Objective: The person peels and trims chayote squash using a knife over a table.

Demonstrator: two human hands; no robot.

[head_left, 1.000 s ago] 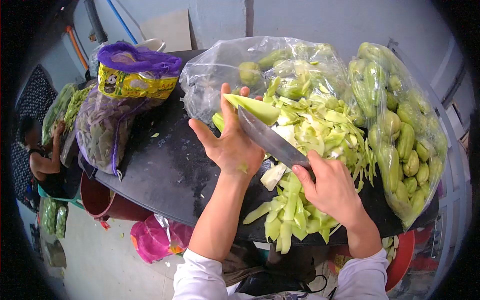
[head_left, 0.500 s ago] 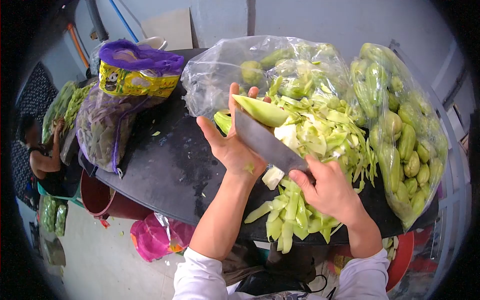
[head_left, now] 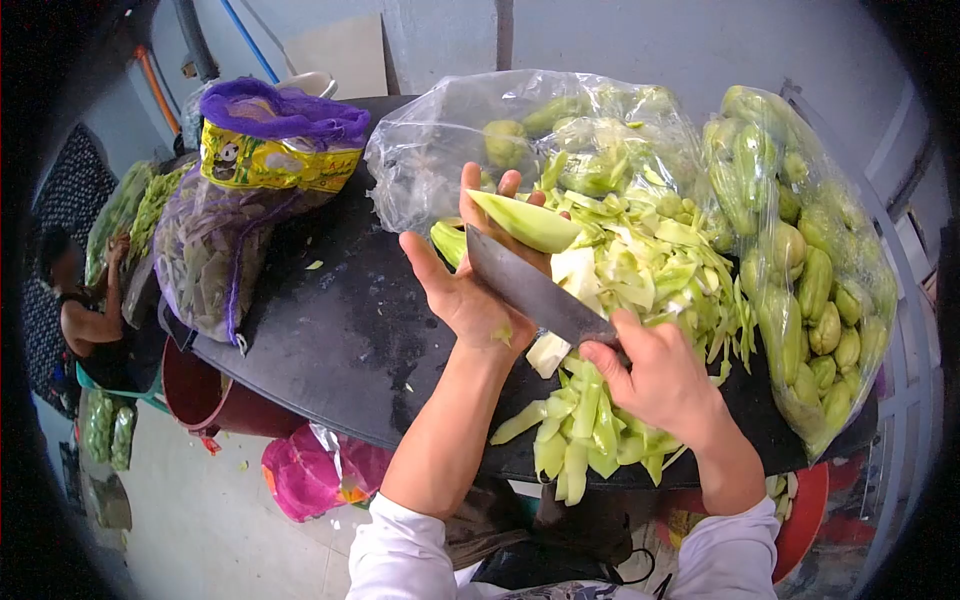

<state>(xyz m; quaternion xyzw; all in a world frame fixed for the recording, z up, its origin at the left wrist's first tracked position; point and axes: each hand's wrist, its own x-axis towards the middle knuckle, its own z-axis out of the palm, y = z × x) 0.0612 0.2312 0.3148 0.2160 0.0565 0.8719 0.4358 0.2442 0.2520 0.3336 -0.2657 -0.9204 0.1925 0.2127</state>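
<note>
My left hand is palm up with the thumb spread wide, and a pale green chayote piece lies across its fingers. A broad knife is gripped by its handle in my right hand. Its blade slants up and left over my left palm, just below the chayote piece. Beyond and to the right of my hands spreads a heap of cut chayote slices. Longer peel strips lie near the table's front edge. A whitish chunk sits by the knife handle.
Clear plastic bags of whole chayotes stand at the back and right of the dark table. A purple mesh sack sits left. Below are a dark red bin and a red tub. Another person sits far left.
The knife blade has turned slightly and looks darker, its tip a little lower beneath the chayote piece. Both hands keep nearly the same place.
</note>
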